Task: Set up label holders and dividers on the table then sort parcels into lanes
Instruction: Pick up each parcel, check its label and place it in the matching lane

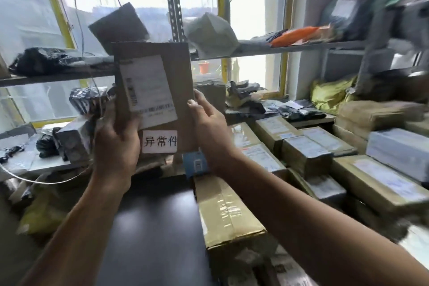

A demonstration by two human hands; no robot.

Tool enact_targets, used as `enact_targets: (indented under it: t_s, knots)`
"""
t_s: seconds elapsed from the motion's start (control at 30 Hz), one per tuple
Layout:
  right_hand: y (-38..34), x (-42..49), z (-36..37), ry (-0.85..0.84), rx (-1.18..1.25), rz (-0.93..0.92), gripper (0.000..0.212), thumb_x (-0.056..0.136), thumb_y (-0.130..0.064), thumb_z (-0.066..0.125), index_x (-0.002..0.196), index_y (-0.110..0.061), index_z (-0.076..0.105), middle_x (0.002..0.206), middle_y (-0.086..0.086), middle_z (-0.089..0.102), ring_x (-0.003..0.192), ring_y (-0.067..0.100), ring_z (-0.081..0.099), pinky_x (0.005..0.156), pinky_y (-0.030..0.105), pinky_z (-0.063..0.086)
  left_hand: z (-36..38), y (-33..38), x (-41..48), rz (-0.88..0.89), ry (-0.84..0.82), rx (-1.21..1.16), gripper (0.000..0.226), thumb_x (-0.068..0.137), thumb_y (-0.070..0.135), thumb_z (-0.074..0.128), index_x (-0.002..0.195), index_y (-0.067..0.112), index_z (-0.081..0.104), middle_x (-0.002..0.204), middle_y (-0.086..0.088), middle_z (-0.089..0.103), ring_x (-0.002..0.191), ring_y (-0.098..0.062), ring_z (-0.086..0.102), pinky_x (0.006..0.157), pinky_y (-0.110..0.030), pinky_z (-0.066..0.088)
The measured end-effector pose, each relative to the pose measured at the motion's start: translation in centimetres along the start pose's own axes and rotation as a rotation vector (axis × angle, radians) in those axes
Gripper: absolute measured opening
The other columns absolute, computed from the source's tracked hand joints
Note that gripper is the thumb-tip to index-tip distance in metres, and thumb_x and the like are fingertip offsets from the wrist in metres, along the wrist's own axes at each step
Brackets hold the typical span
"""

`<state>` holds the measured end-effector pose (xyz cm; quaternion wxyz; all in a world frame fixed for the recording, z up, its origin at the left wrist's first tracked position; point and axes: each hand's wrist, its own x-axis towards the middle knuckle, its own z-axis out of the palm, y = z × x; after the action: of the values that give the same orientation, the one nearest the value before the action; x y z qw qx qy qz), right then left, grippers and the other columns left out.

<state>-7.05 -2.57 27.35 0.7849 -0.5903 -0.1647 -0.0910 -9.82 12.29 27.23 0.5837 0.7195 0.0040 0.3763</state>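
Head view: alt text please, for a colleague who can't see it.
The left hand and right hand hold a flat cardboard parcel upright over a dark table, shipping label facing the camera. Taped boxes are stacked to the right, with cluttered shelves behind.

Head-worn wide-angle view, facing forward toward shelves and window, close over table

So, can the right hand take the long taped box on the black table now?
Probably not yet: the right hand and left hand both hold the brown parcel. Nothing covers the long box.
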Motion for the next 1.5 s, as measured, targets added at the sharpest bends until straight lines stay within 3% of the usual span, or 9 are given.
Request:
enact_targets:
  t_s: [0.27,0.43,0.53,0.6,0.77,0.9,1.17,1.33,1.5]
  knots:
    - [-5.4,-4.6,-10.9,0.09,-0.116,-0.063,0.034,0.106,-0.021,0.04,0.136,-0.029,0.054,0.1,0.003,0.072,0.081,0.017,0.074,0.07,0.044,0.064,8.4,3.6,-5.6,-0.034,-0.22,-0.123,0.032,0.101,0.037,0.049,0.133,0.037,0.053,0.113,0.001,0.065,0.083,-0.011,0.071,0.052,-0.018,0.055]
    - [-6.0,-7.9,-14.9,0.21,-0.132,-0.01,0.03,0.108,-0.019,0.037,0.127,-0.026,0.06,0.101,0.011,0.075,0.087,0.027,0.074,0.071,0.042,0.063,11.7,3.4,-7.9,-0.134,-0.413,-0.193,0.038,0.105,0.024,0.044,0.141,0.034,0.049,0.114,0.004,0.067,0.08,-0.001,0.07,0.053,-0.016,0.055]
    - [-5.8,-9.4,-17.1,0.269,-0.149,0.015,0.031,0.108,-0.021,0.038,0.131,-0.022,0.058,0.11,0.018,0.072,0.095,0.033,0.072,0.078,0.048,0.062,13.3,3.4,-9.6,-0.185,-0.486,-0.229,0.023,0.106,0.024,0.042,0.115,0.041,0.053,0.098,0.014,0.062,0.076,0.003,0.062,0.048,-0.007,0.047]
    - [-5.4,-10.4,-18.4,0.304,-0.158,0.032,0.031,0.107,-0.021,0.038,0.131,-0.02,0.058,0.112,0.019,0.071,0.098,0.035,0.072,0.082,0.052,0.061,14.6,3.1,-10.9,-0.193,-0.537,-0.184,0.024,0.106,0.026,0.041,0.104,0.046,0.055,0.097,0.012,0.064,0.08,-0.001,0.062,0.054,-0.014,0.051]
    - [-5.2,-11.1,-22.8,0.321,-0.16,0.038,0.034,0.107,-0.024,0.038,0.136,-0.019,0.055,0.111,0.013,0.073,0.1,0.029,0.072,0.083,0.047,0.061,17.8,3.4,-12.8,-0.167,-0.563,-0.122,0.033,0.101,0.037,0.045,0.133,0.033,0.056,0.121,0.004,0.065,0.108,-0.015,0.064,0.092,-0.042,0.056]
    - [-5.7,-10.1,-27.0,0.308,-0.129,0.032,0.033,0.107,-0.024,0.039,0.135,-0.02,0.056,0.109,0.014,0.074,0.098,0.029,0.073,0.083,0.047,0.061,21.9,4.2,-13.3,-0.17,-0.594,-0.092,0.044,0.086,0.057,0.048,0.126,0.042,0.058,0.12,0.003,0.067,0.107,-0.02,0.067,0.089,-0.049,0.057]
    - [-5.9,-2.9,-40.6,0.289,-0.116,0.021,0.043,0.102,-0.036,0.041,0.139,-0.02,0.055,0.127,0.006,0.068,0.116,0.022,0.066,0.095,0.048,0.056,34.9,5.8,-14.9,-0.164,-0.498,-0.106,0.024,0.106,0.024,0.041,0.118,0.028,0.062,0.099,0.006,0.073,0.08,-0.007,0.073,0.058,-0.031,0.059]
    - [-5.7,1.5,-48.8,0.305,-0.135,0.101,0.044,0.1,-0.037,0.043,0.131,-0.012,0.061,0.124,0.01,0.069,0.118,0.024,0.064,0.103,0.05,0.05,43.5,6.0,-15.6,-0.22,-0.501,-0.034,0.023,0.104,0.027,0.043,0.105,0.035,0.064,0.097,0.009,0.074,0.088,-0.014,0.071,0.07,-0.037,0.058]
    - [-5.4,5.3,-54.4,0.237,-0.158,0.178,0.038,0.108,-0.027,0.035,0.113,-0.004,0.066,0.085,0.004,0.073,0.074,0.011,0.072,0.058,0.022,0.055,49.4,5.3,-14.5,-0.416,-0.533,-0.026,0.024,0.106,0.029,0.041,0.123,0.03,0.058,0.108,0.004,0.069,0.093,-0.02,0.067,0.065,-0.033,0.054]
